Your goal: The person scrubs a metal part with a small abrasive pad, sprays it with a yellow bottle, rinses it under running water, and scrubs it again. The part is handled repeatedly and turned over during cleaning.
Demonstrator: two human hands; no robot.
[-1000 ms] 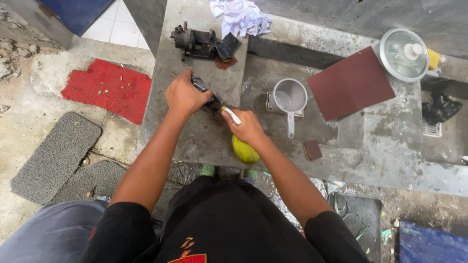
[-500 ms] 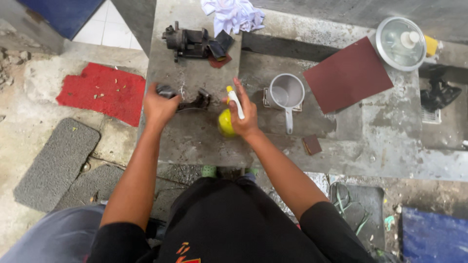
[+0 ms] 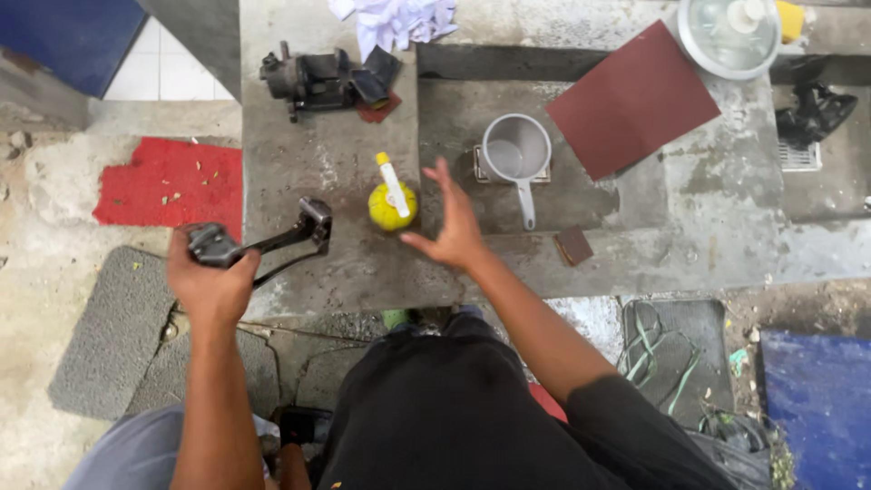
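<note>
Yellow bottle [image 3: 392, 205] just beside open R hand [image 3: 454, 232] fingers [image 3: 442, 175].

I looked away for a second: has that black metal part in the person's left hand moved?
Yes. The black metal part has gone left with the left hand, off the middle of the concrete slab to its left edge, away from the yellow bottle.

Only package: round yellow bottle [image 3: 392, 207] with white nozzle, near the surface's [image 3: 363, 263] front edge. No labels, signs or screens seen.
</note>
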